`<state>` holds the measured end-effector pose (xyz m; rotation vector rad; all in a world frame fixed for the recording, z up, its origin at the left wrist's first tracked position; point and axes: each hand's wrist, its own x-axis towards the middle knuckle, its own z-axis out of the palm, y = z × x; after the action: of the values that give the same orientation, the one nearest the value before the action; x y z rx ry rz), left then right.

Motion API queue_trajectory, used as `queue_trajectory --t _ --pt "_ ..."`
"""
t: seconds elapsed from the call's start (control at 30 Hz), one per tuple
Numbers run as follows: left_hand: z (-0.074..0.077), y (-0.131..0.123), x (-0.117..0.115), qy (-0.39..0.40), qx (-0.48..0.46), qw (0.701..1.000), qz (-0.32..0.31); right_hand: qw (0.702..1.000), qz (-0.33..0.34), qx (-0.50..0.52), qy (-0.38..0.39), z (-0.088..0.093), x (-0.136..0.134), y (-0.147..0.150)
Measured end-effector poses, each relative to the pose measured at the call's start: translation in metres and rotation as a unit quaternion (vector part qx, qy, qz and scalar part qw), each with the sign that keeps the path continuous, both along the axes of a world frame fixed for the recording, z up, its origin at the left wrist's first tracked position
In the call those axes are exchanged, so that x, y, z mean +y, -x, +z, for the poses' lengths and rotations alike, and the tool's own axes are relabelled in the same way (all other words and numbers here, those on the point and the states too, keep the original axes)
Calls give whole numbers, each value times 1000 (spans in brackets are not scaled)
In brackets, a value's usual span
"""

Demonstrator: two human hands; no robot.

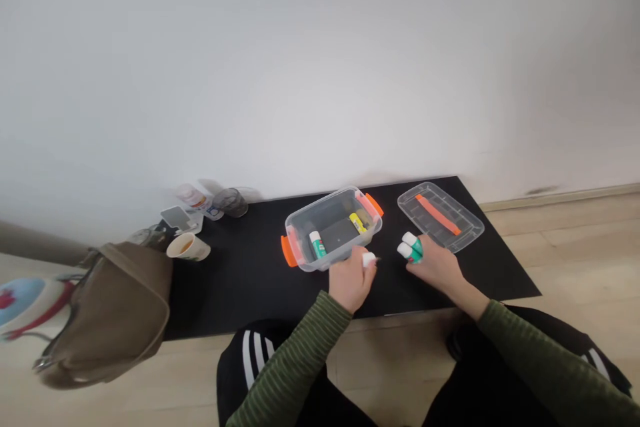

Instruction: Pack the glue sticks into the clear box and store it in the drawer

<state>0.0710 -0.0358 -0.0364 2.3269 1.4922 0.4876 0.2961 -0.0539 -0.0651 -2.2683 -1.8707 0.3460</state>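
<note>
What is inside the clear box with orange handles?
The clear box holds a green glue stick and a yellow glue stick. The left hand hides part of its near side.

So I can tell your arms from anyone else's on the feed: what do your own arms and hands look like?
Both arms wear long olive-green sleeves with fine dark ribbed stripes, left sleeve and right sleeve alike, ending at the wrists. The left hand and right hand are bare: no gloves, no watch or ring visible.
</note>
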Motion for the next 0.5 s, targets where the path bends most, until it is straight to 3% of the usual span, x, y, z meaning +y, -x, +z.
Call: queue_trajectory --t 0.1,0.17,0.3,0.5 --pt "-23 -18 6 -9 98 989 -110 995 -67 36 58 -8 13 -4" --pt "-39 -31 10 -10 147 979 -138 995 -75 44 52 -15 21 -1" --pt "-59 -42 18 -38 188 969 -155 997 -64 28 17 -27 27 5" --pt "-68 -37 23 -97 158 974 -131 997 -1 -23 -71 -38 25 2"
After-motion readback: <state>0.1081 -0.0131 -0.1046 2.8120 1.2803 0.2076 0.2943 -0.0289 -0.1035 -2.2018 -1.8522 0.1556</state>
